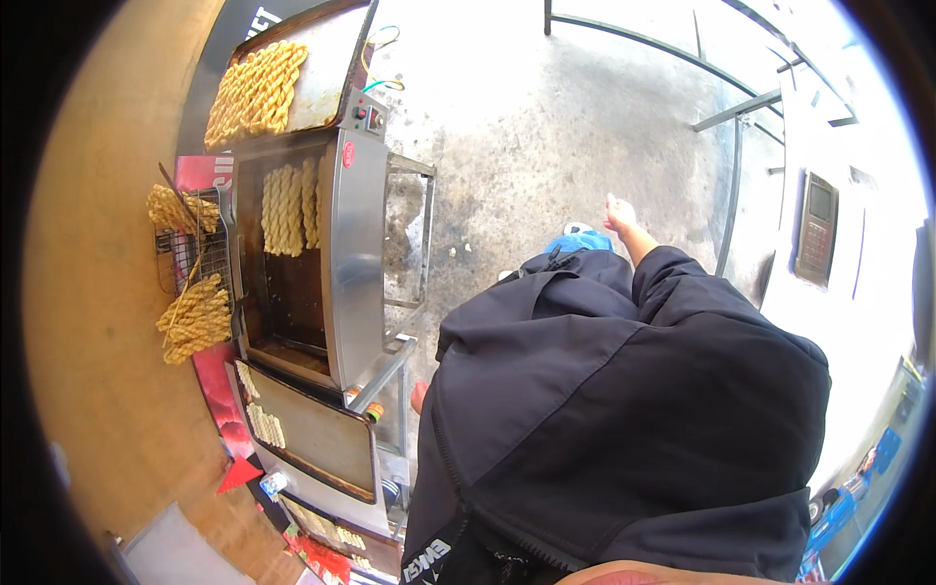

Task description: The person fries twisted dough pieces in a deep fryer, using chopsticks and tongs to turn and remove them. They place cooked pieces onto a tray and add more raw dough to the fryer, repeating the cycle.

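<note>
My right hand (620, 215) hangs in front of my dark jacket, fingers partly spread, with nothing visible in it. Only a sliver of my left hand (419, 397) shows past the jacket's edge; its fingers are hidden. To my left stands a stainless-steel deep fryer (358, 256), nearest to the left hand. Pale dough twists (281, 212) lie side by side in its dark oil. Golden twists (256, 91) cover part of a metal tray (329, 51) at the fryer's far end. Below the fryer in the picture, another tray (314, 431) carries a few pale raw twists (265, 425).
A wire rack (212, 256) beyond the fryer bears browned twists (196, 318) and long sticks. A further tray (373, 523) of dough lies at the bottom. Metal frames (735, 175) stand ahead on the stained concrete floor (490, 146). A keypad device (817, 228) is at right.
</note>
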A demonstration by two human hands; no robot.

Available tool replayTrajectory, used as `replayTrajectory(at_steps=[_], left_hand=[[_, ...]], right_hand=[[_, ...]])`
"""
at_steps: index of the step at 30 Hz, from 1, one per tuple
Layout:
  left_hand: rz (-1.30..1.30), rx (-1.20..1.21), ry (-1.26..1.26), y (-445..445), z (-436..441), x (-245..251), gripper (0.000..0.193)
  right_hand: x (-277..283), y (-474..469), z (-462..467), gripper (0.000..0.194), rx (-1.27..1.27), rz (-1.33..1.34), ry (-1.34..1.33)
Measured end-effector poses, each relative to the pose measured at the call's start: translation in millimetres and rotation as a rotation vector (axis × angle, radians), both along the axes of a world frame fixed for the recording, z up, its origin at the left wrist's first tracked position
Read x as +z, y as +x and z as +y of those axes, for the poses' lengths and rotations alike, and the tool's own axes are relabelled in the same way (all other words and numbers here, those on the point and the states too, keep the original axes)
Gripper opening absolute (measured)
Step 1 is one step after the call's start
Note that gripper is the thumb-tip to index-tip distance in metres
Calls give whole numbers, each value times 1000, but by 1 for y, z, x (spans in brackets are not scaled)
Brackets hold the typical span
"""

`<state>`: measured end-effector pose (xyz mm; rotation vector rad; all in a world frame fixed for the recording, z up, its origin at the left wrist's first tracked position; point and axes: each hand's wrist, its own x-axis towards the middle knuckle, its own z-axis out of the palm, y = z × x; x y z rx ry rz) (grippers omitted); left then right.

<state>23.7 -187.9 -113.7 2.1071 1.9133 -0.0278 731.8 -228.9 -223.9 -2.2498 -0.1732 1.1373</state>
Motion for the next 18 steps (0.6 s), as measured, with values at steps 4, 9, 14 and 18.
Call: replayTrajectory(at_steps=[4,9,14,18], left_hand=[[-6,52,-64,54,-3,23,18],[-394,290,-124,161,3,36,17],[-939,959,-322,264,6,74,19],[-878,809,-335,308,-2,105,19]], right_hand=[[29,16,32,51,-107,84,158],[62,79,33,45,-105,160,238],[27,143,-37,47,-127,100,126],[-4,174,-105,48,-49,7,-55]])
